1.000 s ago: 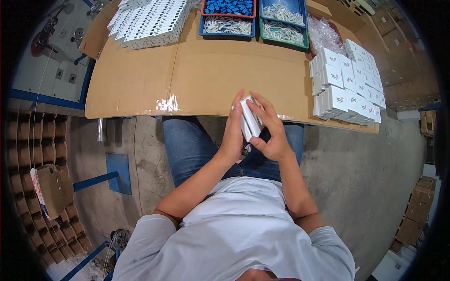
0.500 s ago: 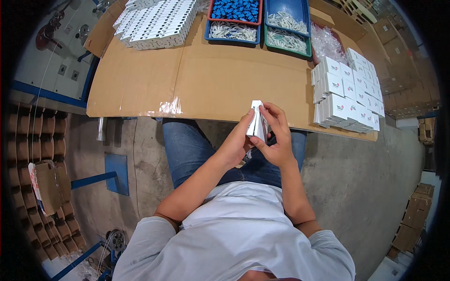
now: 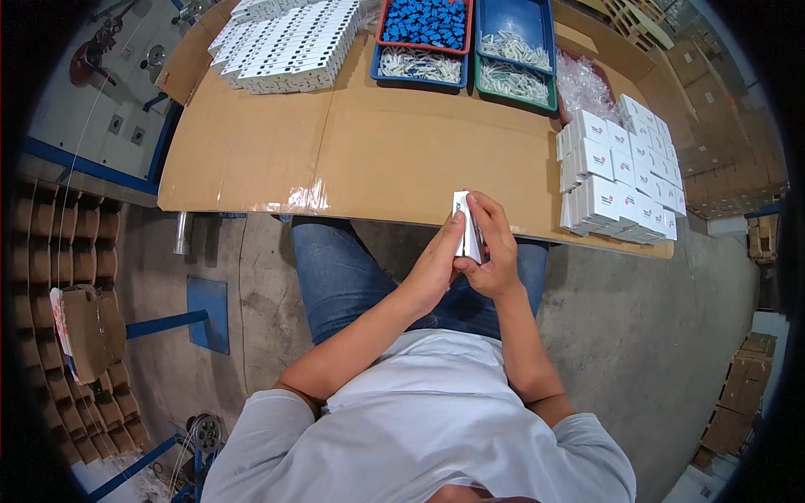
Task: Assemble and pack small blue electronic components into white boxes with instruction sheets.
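Note:
A small white box (image 3: 467, 228) is held on edge between my two hands, just off the front edge of the cardboard-covered table (image 3: 251, 159). My left hand (image 3: 433, 267) presses its fingers against the box's left side. From the right, my right hand (image 3: 496, 256) wraps the box, with the thumb low on the near end and the fingers along the far right side. Dark print shows on the narrow face turned up to me. The underside of the box is hidden by my palms.
Stacked white boxes (image 3: 616, 180) stand at the table's right. Rows of white boxes (image 3: 293, 50) lie at the far left. Far centre are a red tray (image 3: 423, 49) of blue parts, a blue tray (image 3: 419, 84) and a green tray (image 3: 516, 102) of white pieces. Clear plastic bags (image 3: 583, 82) sit beside them.
The box's open-looking, spread near end has been pressed together and now looks narrower. Both hands have closed tighter around it and shifted slightly to the right and nearer to me.

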The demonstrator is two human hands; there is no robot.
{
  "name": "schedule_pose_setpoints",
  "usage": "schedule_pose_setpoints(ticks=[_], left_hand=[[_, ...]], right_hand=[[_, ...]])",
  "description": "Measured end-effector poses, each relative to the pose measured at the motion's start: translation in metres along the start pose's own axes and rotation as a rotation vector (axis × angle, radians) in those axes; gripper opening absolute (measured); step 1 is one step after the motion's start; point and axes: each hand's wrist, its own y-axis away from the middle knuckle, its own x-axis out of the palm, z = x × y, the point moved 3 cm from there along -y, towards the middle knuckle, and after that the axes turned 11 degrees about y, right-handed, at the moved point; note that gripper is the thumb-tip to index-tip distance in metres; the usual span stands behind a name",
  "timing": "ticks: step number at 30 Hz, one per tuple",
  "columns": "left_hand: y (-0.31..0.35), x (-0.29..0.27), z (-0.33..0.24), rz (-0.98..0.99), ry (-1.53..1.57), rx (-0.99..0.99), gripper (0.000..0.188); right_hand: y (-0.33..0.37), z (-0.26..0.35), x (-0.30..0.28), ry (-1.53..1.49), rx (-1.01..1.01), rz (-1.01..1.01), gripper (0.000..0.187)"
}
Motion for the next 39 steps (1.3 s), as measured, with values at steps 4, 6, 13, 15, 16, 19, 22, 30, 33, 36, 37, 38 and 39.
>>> schedule_pose_setpoints(ticks=[4,6,13,15,16,19,22,30,33,36,37,38,39], left_hand=[[-0.007,-0.006,0.011,0.008,-0.016,0.076,0.053],[-0.008,-0.006,0.013,0.014,-0.027,0.091,0.051],[-0.008,-0.002,0.015,-0.021,-0.043,0.111,0.048],[-0.009,-0.004,0.016,-0.026,-0.031,0.114,0.047],[-0.009,-0.004,0.016,-0.031,-0.026,0.111,0.046],[-0.008,-0.006,0.016,-0.046,-0.007,0.106,0.045],[-0.009,-0.008,0.017,-0.046,0.025,0.117,0.045],[-0.012,-0.014,0.002,-0.089,0.037,0.042,0.052],[-0.003,-0.003,-0.013,-0.142,0.114,0.035,0.062],[-0.010,-0.026,-0.020,-0.008,0.121,-0.022,0.073],[-0.009,-0.027,-0.021,0.060,0.120,-0.068,0.076],[-0.008,-0.025,-0.019,0.057,0.121,-0.070,0.076],[-0.005,-0.021,-0.020,0.008,0.026,0.009,0.080]], right_hand=[[0.003,-0.002,0.001,0.051,-0.046,-0.031,0.082],[0.003,0.000,-0.002,0.110,-0.056,-0.038,0.086],[0.003,0.001,-0.003,0.099,-0.079,-0.117,0.076],[0.004,0.000,-0.002,0.094,-0.074,-0.136,0.076],[0.004,0.000,-0.001,0.094,-0.073,-0.135,0.076],[0.007,-0.001,0.001,0.079,-0.067,-0.127,0.074],[0.009,-0.003,0.003,0.054,-0.046,-0.124,0.072],[-0.001,-0.008,0.006,0.003,0.003,0.057,0.077],[-0.008,0.005,0.001,-0.088,0.021,-0.002,0.079],[-0.007,0.008,-0.008,-0.002,0.032,0.107,0.080],[-0.004,0.004,-0.008,-0.003,0.034,0.109,0.080],[0.000,-0.002,-0.006,0.003,0.043,0.161,0.078],[0.003,-0.006,-0.003,0.011,0.054,0.211,0.077]])
